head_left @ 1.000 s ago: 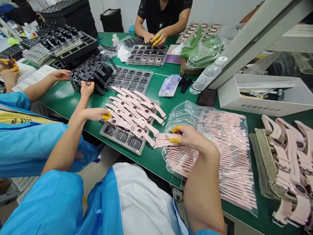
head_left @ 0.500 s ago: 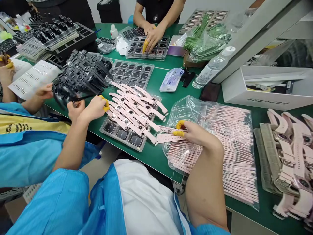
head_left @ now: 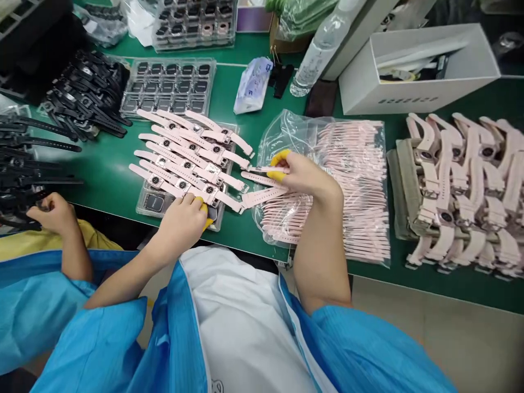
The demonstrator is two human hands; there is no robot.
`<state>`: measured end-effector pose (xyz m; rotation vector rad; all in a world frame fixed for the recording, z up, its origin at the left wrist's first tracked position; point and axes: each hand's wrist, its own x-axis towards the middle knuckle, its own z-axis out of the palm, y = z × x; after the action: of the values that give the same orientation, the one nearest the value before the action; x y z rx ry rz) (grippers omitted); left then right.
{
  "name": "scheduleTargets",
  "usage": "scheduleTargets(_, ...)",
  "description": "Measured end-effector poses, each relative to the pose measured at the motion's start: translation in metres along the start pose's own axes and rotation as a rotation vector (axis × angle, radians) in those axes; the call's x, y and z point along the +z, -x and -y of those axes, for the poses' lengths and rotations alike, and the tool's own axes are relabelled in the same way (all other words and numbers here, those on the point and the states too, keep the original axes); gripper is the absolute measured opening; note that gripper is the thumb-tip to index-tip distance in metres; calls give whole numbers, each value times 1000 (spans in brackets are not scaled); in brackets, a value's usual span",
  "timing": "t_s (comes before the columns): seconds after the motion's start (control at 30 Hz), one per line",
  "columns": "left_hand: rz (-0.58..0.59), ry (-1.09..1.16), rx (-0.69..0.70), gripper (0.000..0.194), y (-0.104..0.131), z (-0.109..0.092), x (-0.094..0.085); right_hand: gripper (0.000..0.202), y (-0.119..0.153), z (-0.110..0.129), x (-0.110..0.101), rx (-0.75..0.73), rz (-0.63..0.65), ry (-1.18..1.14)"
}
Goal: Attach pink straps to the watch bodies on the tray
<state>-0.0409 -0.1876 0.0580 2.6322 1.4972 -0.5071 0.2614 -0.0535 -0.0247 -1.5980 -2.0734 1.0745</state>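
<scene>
My left hand [head_left: 184, 221], with yellow finger cots, reaches over the front edge of a clear plastic tray [head_left: 144, 203]. Its thumb and forefinger close around a dark square watch case [head_left: 212, 213] at the tray's near right corner. Rows of pink-strapped watches [head_left: 187, 165] lie across the tray, face down. Pinched in my right hand [head_left: 298, 173], also in yellow finger cots, are pink watch straps [head_left: 264, 195] that stick out to the left. This hand is above a clear bag of pink straps [head_left: 360, 185].
Left, a co-worker's hand [head_left: 55, 215] is among black-strapped watches [head_left: 24, 158]. Behind are another watch tray [head_left: 170, 87], a white packet [head_left: 252, 87], a water bottle [head_left: 317, 52] and a white box [head_left: 413, 87]. Stacked pink watches [head_left: 462, 185] stand at right.
My left hand has come down from beside the co-worker's black watches to the tray's near right corner. The co-worker's bundle of black watches has moved left. My view has tilted down.
</scene>
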Motion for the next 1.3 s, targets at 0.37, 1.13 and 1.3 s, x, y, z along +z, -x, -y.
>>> scheduleTargets(0.37,37,27,-14,27,-7,-5,-7,44,-2,3,0,-150,-279,-241)
scheduleTargets(1.13,-468,812,40,35,-134,32,-49,58,-6,35,20,-105,-308,-716)
scheduleTargets(1.3,-588,901,339,42,-203,21,-6,46,-11,50,39,-155,-100,-1099)
